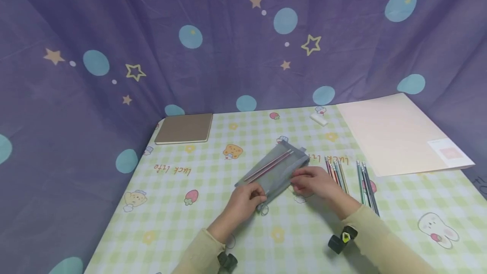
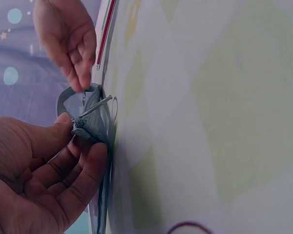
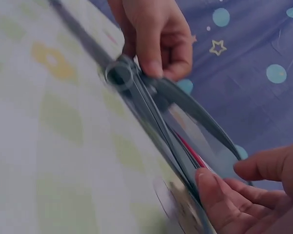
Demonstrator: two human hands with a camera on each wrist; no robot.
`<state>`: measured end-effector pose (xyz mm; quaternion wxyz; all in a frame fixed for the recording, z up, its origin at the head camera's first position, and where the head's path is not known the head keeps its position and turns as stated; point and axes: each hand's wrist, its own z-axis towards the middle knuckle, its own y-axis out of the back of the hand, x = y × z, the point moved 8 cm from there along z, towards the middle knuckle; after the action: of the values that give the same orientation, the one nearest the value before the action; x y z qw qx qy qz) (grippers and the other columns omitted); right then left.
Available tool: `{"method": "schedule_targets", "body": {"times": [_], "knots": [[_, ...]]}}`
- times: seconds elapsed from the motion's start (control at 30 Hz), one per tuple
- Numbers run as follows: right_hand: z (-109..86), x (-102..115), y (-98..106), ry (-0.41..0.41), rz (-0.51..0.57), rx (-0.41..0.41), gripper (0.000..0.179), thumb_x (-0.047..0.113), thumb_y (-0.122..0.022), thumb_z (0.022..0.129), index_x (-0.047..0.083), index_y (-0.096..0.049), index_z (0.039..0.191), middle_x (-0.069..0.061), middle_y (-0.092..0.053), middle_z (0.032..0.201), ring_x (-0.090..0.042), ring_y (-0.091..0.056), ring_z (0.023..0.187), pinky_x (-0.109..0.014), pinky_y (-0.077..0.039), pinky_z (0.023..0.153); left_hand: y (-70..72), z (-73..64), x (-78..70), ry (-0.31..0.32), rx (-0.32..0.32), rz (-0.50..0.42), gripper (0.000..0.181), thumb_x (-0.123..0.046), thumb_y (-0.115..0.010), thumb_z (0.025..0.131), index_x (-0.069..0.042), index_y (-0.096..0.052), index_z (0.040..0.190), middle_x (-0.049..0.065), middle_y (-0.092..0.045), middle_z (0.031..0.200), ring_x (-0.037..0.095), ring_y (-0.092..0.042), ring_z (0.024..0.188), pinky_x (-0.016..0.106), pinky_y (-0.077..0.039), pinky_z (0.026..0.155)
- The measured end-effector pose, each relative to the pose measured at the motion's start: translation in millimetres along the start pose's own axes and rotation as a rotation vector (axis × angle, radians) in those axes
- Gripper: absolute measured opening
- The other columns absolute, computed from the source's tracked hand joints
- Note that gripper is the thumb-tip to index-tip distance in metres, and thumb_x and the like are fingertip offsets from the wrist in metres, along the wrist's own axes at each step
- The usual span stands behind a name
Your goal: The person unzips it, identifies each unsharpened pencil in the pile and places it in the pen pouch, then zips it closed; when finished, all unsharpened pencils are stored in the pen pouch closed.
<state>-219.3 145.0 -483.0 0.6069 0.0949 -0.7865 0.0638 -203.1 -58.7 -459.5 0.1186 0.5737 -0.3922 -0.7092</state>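
Note:
A grey see-through zip pencil case (image 1: pixel 279 168) lies aslant on the table, its opening gaping toward me. Two slim pencils (image 1: pixel 268 167) show along it, and a red pencil (image 3: pixel 188 146) appears within the opening in the right wrist view. My left hand (image 1: pixel 245 200) pinches the near end of the case beside the zip pull ring (image 3: pixel 119 74). At the far part of the opening, my right hand (image 1: pixel 313 183) holds the edge between thumb and fingers. Several coloured pencils (image 1: pixel 336 174) lie just beyond the right hand, with several dark green ones (image 1: pixel 367 187) farther right.
At the back left lies a brown notebook (image 1: pixel 184 128). A white eraser (image 1: pixel 318 119) sits at the back, left of a large cream folder (image 1: pixel 403 138) with a white label. Behind the checked tablecloth (image 1: pixel 205 240) hangs a purple curtain (image 1: pixel 228 67).

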Motion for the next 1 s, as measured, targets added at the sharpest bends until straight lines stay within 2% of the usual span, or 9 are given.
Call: {"method": "schedule_targets", "body": {"times": [0.07,0.17,0.37,0.63,0.83,1.0], "knots": [[-5.2,2.9,9.5,0.009,-0.027,0.019,0.037,0.004,-0.059,0.095,-0.019,-0.051,0.122,-0.024,-0.069,0.099,-0.021,-0.068,0.078,-0.035,-0.057,0.071,-0.3,0.2,0.9,0.003,0.005,0.001,0.008,-0.014,-0.072,0.088,-0.015,-0.066,0.083,-0.009,-0.062,0.077,0.004,-0.052,0.069,0.024,-0.045,0.065],[-11.4,6.0,27.3,0.019,-0.108,-0.005,0.036,0.006,-0.058,0.096,-0.018,-0.052,0.122,-0.024,-0.068,0.101,-0.023,-0.068,0.077,-0.035,-0.057,0.070,-0.4,0.3,1.9,0.011,0.010,0.001,0.008,-0.014,-0.072,0.089,-0.015,-0.066,0.084,-0.009,-0.062,0.077,0.005,-0.053,0.070,0.025,-0.046,0.066],[-21.7,5.2,63.4,-0.008,-0.309,-0.113,0.031,0.008,-0.060,0.095,-0.013,-0.057,0.118,-0.020,-0.068,0.097,-0.020,-0.065,0.073,-0.033,-0.056,0.067,1.2,0.6,0.6,0.006,0.005,0.008,0.008,-0.014,-0.072,0.089,-0.014,-0.066,0.084,-0.009,-0.063,0.077,0.005,-0.054,0.070,0.025,-0.046,0.066],[-33.9,5.4,99.8,-0.066,-0.529,-0.250,0.031,0.010,-0.065,0.091,-0.010,-0.059,0.114,-0.017,-0.066,0.092,-0.018,-0.065,0.069,-0.033,-0.056,0.063,2.7,1.3,-1.5,0.008,-0.004,0.005,0.008,-0.012,-0.072,0.089,-0.014,-0.065,0.084,-0.009,-0.062,0.077,0.005,-0.053,0.069,0.024,-0.046,0.065],[-42.4,4.8,114.5,-0.094,-0.698,-0.312,0.028,0.011,-0.069,0.088,-0.010,-0.059,0.105,-0.016,-0.066,0.087,-0.015,-0.063,0.064,-0.032,-0.053,0.058,1.5,1.1,-1.4,0.004,-0.008,0.008,0.009,-0.012,-0.072,0.088,-0.015,-0.065,0.083,-0.009,-0.062,0.076,0.004,-0.052,0.068,0.024,-0.045,0.065],[-45.1,1.4,117.0,-0.115,-0.746,-0.326,0.028,0.012,-0.072,0.086,-0.008,-0.059,0.102,-0.013,-0.065,0.084,-0.015,-0.061,0.062,-0.031,-0.050,0.056,-1.2,0.1,0.2,0.006,0.000,-0.001,0.009,-0.013,-0.072,0.088,-0.014,-0.065,0.083,-0.010,-0.062,0.076,0.004,-0.051,0.068,0.024,-0.045,0.065]]}}
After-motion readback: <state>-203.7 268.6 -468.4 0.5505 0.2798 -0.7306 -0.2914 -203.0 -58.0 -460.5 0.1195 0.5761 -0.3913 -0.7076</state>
